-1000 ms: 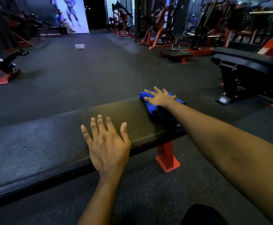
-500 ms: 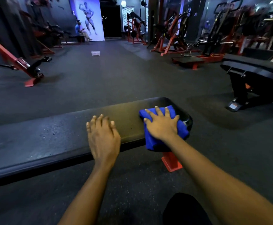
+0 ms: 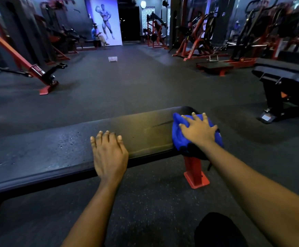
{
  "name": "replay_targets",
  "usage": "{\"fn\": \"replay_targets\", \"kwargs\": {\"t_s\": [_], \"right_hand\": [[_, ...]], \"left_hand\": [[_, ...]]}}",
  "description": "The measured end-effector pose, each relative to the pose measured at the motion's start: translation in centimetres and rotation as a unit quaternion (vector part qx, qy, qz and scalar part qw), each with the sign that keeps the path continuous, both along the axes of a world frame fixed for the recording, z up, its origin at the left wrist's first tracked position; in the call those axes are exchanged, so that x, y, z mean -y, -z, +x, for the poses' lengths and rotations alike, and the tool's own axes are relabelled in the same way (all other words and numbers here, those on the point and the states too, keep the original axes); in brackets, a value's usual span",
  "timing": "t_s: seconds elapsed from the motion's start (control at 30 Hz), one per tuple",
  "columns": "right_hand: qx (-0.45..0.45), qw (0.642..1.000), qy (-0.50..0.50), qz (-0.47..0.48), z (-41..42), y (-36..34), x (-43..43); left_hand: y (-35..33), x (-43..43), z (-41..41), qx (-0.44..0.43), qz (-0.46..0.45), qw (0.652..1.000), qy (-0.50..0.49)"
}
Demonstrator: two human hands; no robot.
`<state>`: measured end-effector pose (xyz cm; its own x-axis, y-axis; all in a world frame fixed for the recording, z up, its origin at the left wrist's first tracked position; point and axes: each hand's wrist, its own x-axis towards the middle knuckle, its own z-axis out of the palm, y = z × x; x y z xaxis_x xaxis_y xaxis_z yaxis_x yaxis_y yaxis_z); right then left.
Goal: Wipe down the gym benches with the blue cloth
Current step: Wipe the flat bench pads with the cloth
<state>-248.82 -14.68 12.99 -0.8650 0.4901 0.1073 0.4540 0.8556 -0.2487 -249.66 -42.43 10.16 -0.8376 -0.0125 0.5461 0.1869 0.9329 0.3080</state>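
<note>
Mid-wipe, seemingly: blue cloth (image 3: 178, 138) bunched at the right end of the bench (image 3: 56, 154), spilling over its near edge, pressed under a flat, spread right hand (image 3: 198, 130). Flat too the left hand (image 3: 109, 155), fingers straight, braced at the near edge. Long axis left to right, right end angled away. Speckled left stretch and second bench (image 3: 287, 72) probably left to do.

bare left hand (image 3: 109, 157) and right hand (image 3: 197, 131), bare forearms (image 3: 252, 184), black-clad knee (image 3: 218, 229), perhaps trousers
</note>
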Motion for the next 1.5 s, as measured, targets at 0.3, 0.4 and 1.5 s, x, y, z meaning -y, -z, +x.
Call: {"fn": "replay_targets", "kwargs": {"t_s": [0.3,0.4,1.5], "right_hand": [[-0.072,0.987,-0.127,0.066,1.4,1.5,7.7],[-0.03,0.994,-0.101,0.033,-0.3,0.6,4.5],[0.097,0.98,-0.173,0.018,-16.4,-1.9,5.6]], "left_hand": [[0.3,0.0,-0.3,-0.011,-0.005,1.0,-0.008],[0.5,0.1,-0.4,-0.009,0.001,1.0,-0.002],[0.6,-0.5,-0.8,-0.001,-0.043,0.998,-0.041]]}}
